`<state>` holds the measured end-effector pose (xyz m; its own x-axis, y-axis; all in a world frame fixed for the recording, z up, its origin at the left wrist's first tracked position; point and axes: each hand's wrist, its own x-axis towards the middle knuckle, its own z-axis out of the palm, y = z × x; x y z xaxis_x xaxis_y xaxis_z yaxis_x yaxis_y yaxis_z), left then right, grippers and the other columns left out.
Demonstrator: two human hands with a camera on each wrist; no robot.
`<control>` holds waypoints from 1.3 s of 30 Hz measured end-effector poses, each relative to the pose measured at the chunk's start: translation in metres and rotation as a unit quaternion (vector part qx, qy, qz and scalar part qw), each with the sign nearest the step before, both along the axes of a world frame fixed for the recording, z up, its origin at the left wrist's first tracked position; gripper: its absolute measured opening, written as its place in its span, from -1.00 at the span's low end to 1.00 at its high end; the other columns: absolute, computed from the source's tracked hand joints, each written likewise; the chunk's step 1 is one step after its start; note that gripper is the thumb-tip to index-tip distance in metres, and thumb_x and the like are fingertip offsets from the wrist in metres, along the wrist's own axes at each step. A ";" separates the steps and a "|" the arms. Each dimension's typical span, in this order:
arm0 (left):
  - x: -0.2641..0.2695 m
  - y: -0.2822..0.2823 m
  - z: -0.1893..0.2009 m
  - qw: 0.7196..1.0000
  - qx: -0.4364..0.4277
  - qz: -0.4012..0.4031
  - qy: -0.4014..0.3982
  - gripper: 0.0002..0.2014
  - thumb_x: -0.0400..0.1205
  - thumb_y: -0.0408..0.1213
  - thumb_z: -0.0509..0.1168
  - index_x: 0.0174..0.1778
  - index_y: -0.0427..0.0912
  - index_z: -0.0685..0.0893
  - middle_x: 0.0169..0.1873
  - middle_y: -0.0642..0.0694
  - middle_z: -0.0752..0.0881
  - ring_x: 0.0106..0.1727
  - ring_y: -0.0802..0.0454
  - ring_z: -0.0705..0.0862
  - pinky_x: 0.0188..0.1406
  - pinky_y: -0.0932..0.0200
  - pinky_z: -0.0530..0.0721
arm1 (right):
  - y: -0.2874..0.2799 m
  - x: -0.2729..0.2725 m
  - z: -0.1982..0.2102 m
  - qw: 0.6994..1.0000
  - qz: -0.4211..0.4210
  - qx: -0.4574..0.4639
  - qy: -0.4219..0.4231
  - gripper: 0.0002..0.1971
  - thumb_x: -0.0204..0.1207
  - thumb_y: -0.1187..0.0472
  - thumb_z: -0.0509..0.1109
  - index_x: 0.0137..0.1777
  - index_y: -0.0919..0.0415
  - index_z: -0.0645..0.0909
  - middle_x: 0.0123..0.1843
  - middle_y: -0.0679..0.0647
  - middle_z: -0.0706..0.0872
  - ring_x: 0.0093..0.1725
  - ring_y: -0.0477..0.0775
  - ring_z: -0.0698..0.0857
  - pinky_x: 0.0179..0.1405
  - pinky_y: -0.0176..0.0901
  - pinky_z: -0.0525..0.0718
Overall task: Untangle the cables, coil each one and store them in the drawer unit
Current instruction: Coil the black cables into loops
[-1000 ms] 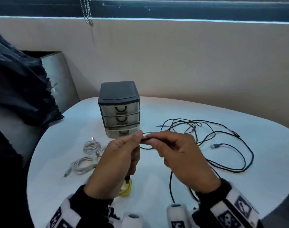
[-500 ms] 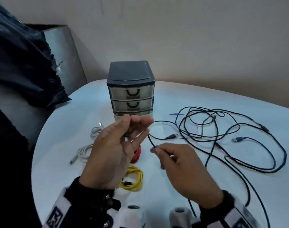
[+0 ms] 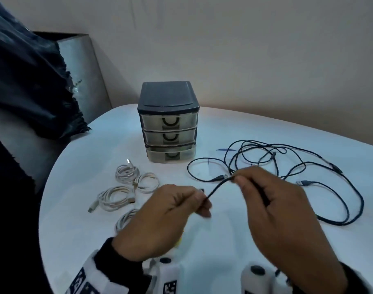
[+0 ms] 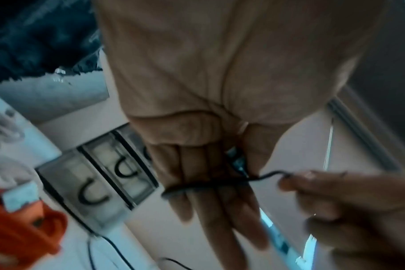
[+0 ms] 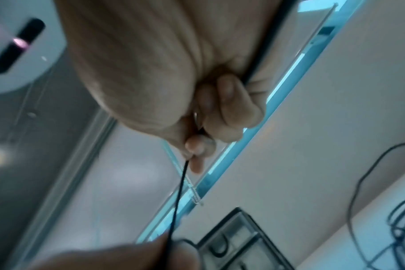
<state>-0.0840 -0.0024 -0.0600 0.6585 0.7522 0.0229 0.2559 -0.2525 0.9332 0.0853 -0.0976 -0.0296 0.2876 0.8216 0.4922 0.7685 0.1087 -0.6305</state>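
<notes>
On table (image 3: 255,128): three drawers (image 3: 169,137).

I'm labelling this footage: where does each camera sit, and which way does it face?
Head: on the forehead, looking down at the white table; both hands show.
Left wrist: under the left hand, along its fingers towards the grey three-drawer unit.
Right wrist: under the right hand, facing upward.
All share the thin black cable stretched between the hands.

Black long sleeves (image 3: 120,257) on both my arms. White wrist bands (image 3: 96,279) printed with black square marker patterns. White rounded camera pods (image 3: 255,276), each with a dark lens, sit by my wrists.
</notes>
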 end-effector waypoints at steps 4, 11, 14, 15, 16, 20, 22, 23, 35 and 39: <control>0.002 -0.012 0.011 0.953 -0.198 -0.091 -0.212 -0.73 0.68 -0.13 0.28 -0.12 -0.18 0.84 -0.50 -0.04 0.68 -0.46 -0.04 0.71 -0.11 0.10 0.71 | 0.013 0.012 -0.020 0.995 -0.048 -0.022 0.086 -0.84 0.61 0.07 0.35 -0.01 -0.14 0.78 -0.14 -0.36 0.78 -0.27 -0.18 0.70 -0.30 -0.43 0.55; 0.007 0.000 0.003 0.881 -0.208 0.060 -0.420 -0.60 0.35 0.01 0.52 -0.03 -0.20 0.87 -0.27 -0.15 0.83 -0.03 -0.15 0.85 0.00 0.18 0.76 | 0.007 -0.025 -0.032 0.961 0.133 -0.236 -0.052 -0.71 0.71 -0.05 0.12 0.26 -0.11 0.62 -0.09 -0.07 0.80 -0.19 -0.05 0.70 -0.04 -0.06 0.65; 0.006 0.007 -0.005 0.906 -0.138 0.127 -0.378 -0.73 0.48 -0.01 0.46 -0.05 -0.08 0.88 -0.16 -0.15 0.86 0.16 -0.19 0.80 0.24 0.09 0.71 | -0.002 -0.033 -0.018 0.930 0.198 -0.304 -0.060 -0.74 0.74 -0.02 0.08 0.25 -0.08 0.57 0.00 -0.03 0.75 -0.07 0.02 0.64 -0.01 -0.09 0.57; 0.006 0.008 -0.005 0.924 -0.105 0.149 -0.337 -0.83 0.57 -0.05 0.43 -0.11 -0.03 0.89 -0.11 -0.13 0.87 0.18 -0.15 0.79 0.31 -0.01 0.69 | -0.006 -0.032 -0.011 0.930 0.210 -0.300 -0.033 -0.75 0.73 -0.05 0.10 0.22 -0.11 0.58 -0.05 -0.07 0.73 -0.12 -0.06 0.62 -0.06 -0.17 0.53; 0.004 0.008 -0.006 0.943 -0.067 0.159 -0.284 -0.80 0.65 -0.10 0.37 -0.17 -0.01 0.88 -0.07 -0.08 0.87 0.19 -0.11 0.80 0.33 -0.13 0.67 | -0.011 -0.029 -0.002 0.935 0.216 -0.281 -0.003 -0.76 0.69 -0.09 0.11 0.17 -0.15 0.57 -0.15 -0.12 0.71 -0.19 -0.10 0.60 -0.16 -0.26 0.51; 0.005 -0.004 0.000 0.991 -0.012 0.071 -0.117 -0.61 0.69 -0.01 0.23 -0.27 -0.13 0.84 -0.15 0.07 0.87 -0.05 0.17 0.82 0.05 0.11 0.68 | -0.023 -0.006 0.018 0.980 0.132 -0.132 0.075 -0.90 0.56 -0.12 0.28 -0.09 -0.31 0.63 -0.40 -0.17 0.68 -0.44 -0.13 0.57 -0.48 -0.39 0.44; 0.009 -0.013 0.000 0.996 -0.009 0.002 -0.086 -0.59 0.74 0.06 0.21 -0.22 -0.09 0.83 -0.31 0.03 0.85 -0.12 0.11 0.82 0.05 0.17 0.63 | -0.024 0.002 0.021 0.988 0.083 -0.066 0.111 -0.93 0.56 -0.07 0.40 -0.15 -0.27 0.68 -0.45 -0.06 0.68 -0.53 -0.08 0.53 -0.55 -0.31 0.45; 0.011 -0.017 0.001 0.995 -0.024 -0.034 -0.088 -0.61 0.72 0.05 0.18 -0.15 -0.08 0.83 -0.36 0.02 0.83 -0.14 0.05 0.82 0.08 0.10 0.63 | -0.022 0.004 0.022 0.988 0.066 -0.035 0.136 -0.93 0.56 -0.04 0.45 -0.16 -0.21 0.71 -0.47 -0.02 0.66 -0.56 -0.06 0.50 -0.58 -0.30 0.46; 0.008 -0.007 0.013 0.882 -0.188 0.092 -0.422 -0.71 0.52 -0.12 0.39 -0.04 -0.25 0.86 -0.47 -0.02 0.60 -0.29 -0.04 0.77 0.11 0.12 0.74 | -0.004 -0.009 -0.018 0.951 0.150 -0.261 0.065 -0.85 0.61 -0.05 0.36 -0.02 -0.13 0.77 -0.20 -0.27 0.78 -0.29 -0.28 0.62 -0.29 -0.43 0.47; 0.004 0.006 -0.008 0.964 0.043 0.189 -0.180 -0.66 0.69 -0.06 0.15 -0.29 -0.07 0.72 -0.27 0.10 0.81 0.06 0.00 0.81 0.23 -0.20 0.66 | -0.016 -0.014 -0.001 0.948 0.188 -0.256 -0.006 -0.76 0.65 -0.14 0.21 0.11 -0.14 0.66 -0.15 -0.30 0.73 -0.16 -0.26 0.61 -0.22 -0.43 0.52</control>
